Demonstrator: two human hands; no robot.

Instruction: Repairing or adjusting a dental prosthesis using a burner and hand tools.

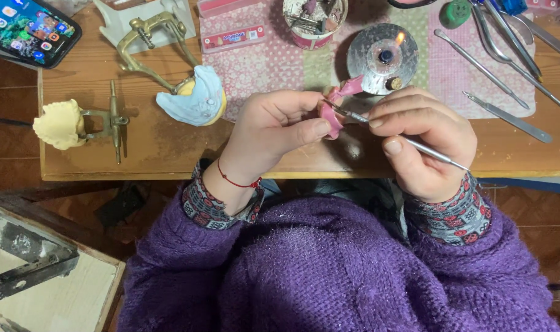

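Wooden bench [169, 147] over a tiled floor carries the work, and just above its near edge a pink wax piece [331, 114] sits pinched in the left hand [274, 126], thumb pressed on the near side and the other fingers curled behind it. The right hand [424, 138] grips a thin metal tool [415, 144] like a pen, fingers closed tight on the shaft, tip touching the wax where the two hands meet. Just beyond, on a patterned cloth [261, 67], a small burner [381, 58] shows a lit flame, near the top of the wax and the knuckles. As I judge it, the nearest risk is that flame: a purple sleeve [476, 246] or the wax drifting toward it could scorch or soften. A slip of the tool tip could also gouge the wax or jab the left thumb, since the thumb lies right beside the point. Too hard a pinch might warp the thin wax. Farther out lie more steel instruments [507, 117] to the right, a cup of burs [313, 21], a blue and yellow cast [197, 98] on a brass frame [148, 46], a pale cast [60, 123] and a phone [31, 31] to the left.
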